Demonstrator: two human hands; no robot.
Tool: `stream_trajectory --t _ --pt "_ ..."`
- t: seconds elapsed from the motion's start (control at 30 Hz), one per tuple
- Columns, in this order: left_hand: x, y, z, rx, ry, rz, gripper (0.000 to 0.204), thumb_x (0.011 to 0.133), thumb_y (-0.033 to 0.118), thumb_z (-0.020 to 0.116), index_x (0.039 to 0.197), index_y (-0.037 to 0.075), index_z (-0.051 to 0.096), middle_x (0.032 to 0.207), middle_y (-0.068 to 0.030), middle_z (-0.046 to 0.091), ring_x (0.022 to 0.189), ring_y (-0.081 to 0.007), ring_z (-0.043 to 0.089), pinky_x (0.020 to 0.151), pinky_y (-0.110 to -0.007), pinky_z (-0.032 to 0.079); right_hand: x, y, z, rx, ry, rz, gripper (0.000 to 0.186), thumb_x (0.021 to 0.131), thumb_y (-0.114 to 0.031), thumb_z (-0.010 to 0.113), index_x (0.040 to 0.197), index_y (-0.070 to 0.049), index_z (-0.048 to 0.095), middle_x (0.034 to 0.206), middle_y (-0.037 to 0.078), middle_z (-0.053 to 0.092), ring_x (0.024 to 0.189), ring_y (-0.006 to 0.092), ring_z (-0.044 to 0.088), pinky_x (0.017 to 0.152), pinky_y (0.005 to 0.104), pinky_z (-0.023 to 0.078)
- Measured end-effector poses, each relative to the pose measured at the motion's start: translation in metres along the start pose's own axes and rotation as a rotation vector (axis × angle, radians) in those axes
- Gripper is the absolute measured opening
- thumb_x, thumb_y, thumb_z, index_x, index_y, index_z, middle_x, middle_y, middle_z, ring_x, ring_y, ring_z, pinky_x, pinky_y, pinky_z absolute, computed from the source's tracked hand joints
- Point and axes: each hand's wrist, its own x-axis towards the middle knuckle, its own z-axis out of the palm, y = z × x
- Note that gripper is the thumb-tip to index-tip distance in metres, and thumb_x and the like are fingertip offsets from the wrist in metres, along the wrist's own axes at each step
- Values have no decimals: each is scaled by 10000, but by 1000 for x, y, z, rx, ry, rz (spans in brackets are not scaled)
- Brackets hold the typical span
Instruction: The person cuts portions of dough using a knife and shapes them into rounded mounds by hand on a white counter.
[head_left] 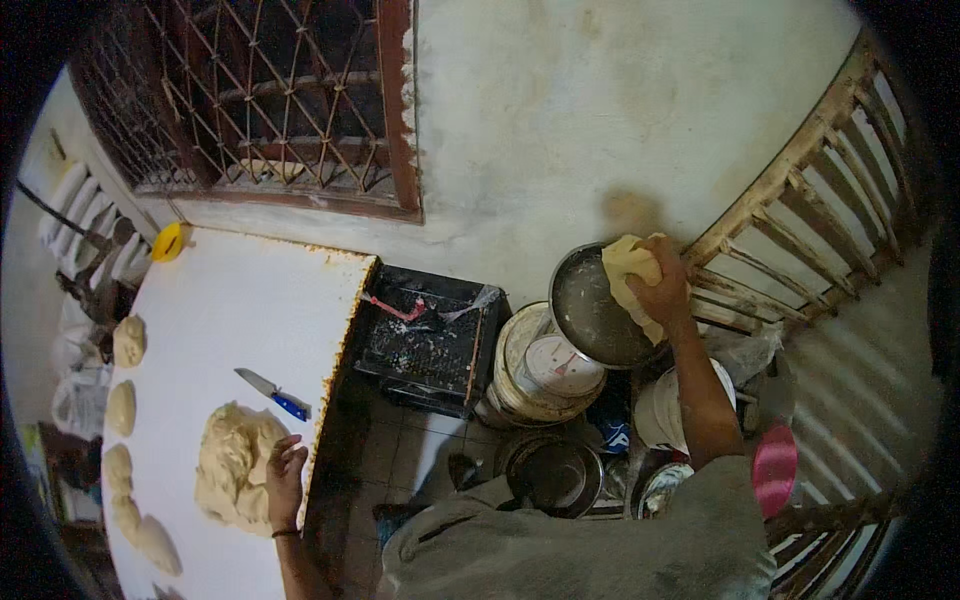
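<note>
My right hand (657, 290) grips a floppy, pale yellow piece of dough (628, 268) at the edge of a round metal pan (580, 310). This pan sits above a round white dial (564, 364), like that of a weighing scale. On the white table, my left hand (286, 478) rests at the right side of a large lump of dough (232, 465), its fingers bent, loosely apart and holding nothing. Just beyond that lump lies a knife with a blue handle (288, 404). Several smaller dough pieces (121, 408) line the table's left side.
The white table (270, 290) has a rusty right edge. Beside it stands a black metal stand (420, 350) with a red-handled tool on it. Buckets (660, 410), a dark pan (553, 475) and a pink container (774, 470) crowd near my body. A wooden railing (770, 215) rises at right.
</note>
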Motion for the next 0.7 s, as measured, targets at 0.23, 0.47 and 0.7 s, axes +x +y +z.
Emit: stream_trajectory --t 0.23,0.47,0.7 --pt "-29 -81 -71 204 221 -24 292 1013 206 651 1244 27 651 1200 -89 691 1039 -178 657 904 -358 528 -42 -5 59 -538 -359 -164 571 793 -371 740 1280 -101 611 1345 163 559 1380 349 436 1203 581 191" --pt "-70 -122 -135 36 443 -125 335 1013 232 659 1259 7 637 1259 -108 681 1143 -222 641 953 -374 533 -51 23 91 -480 -411 -138 445 936 -219 626 1351 -59 595 1469 176 494 1406 348 419 1182 519 272" --pt "-56 -137 -233 -323 514 -210 280 1010 229 661 1195 19 651 1161 -92 695 913 -192 704 769 -317 585 -5 -102 121 -855 -331 137 374 927 -100 635 1300 -76 636 1411 150 532 1308 345 504 1100 485 434"
